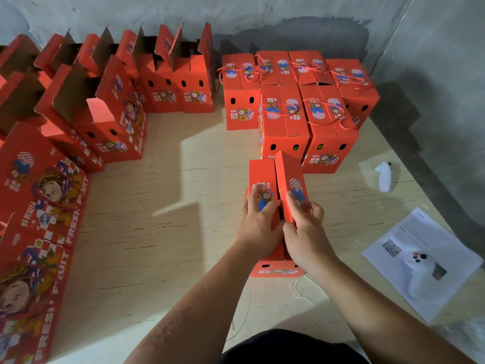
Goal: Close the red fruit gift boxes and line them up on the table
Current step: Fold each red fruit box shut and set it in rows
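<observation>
Right now your left hand [258, 227] and right hand [305, 232] are gripping the box's [275, 269] flaps, hiding its top seam.

Plywood table [168, 206]: red boxes [286, 122], paper sheet [420, 258].
</observation>
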{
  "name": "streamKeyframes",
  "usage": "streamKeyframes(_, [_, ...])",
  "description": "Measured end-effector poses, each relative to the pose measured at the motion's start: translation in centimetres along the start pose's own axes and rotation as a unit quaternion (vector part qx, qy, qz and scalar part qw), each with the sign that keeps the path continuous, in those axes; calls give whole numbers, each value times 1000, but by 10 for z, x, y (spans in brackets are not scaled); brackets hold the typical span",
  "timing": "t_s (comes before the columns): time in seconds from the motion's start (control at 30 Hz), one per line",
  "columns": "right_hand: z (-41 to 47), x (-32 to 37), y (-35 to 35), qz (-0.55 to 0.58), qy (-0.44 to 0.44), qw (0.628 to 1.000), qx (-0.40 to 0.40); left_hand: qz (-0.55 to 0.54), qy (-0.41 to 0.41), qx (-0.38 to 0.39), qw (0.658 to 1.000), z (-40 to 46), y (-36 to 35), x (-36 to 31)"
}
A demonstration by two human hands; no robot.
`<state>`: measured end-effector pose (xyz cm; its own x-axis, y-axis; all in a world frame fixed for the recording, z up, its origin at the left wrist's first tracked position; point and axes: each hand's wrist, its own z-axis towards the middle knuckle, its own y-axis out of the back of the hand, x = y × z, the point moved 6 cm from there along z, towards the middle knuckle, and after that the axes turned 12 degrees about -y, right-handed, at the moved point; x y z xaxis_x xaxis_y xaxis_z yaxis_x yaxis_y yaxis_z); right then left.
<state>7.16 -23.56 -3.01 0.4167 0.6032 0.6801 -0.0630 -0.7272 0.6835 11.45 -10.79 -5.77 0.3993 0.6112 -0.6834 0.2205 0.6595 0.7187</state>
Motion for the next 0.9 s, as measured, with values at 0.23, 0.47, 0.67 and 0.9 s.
streamKeyframes(0.23, [-17,4,-8,-152,-10,986,-65,118,14,57,991,-3,2,16])
streamKeyframes(0.47, [-10,6,1,-104,-3,993,-63,226,-108,46,967,6,16,-1])
streamKeyframes(0.67, [1,11,1,-32,14,999,-38,185,-249,111,944,26,28,-5])
streamKeyframes(0.9, [21,12,2,-29,-54,998,-32,78,-237,48,967,36,26,-6])
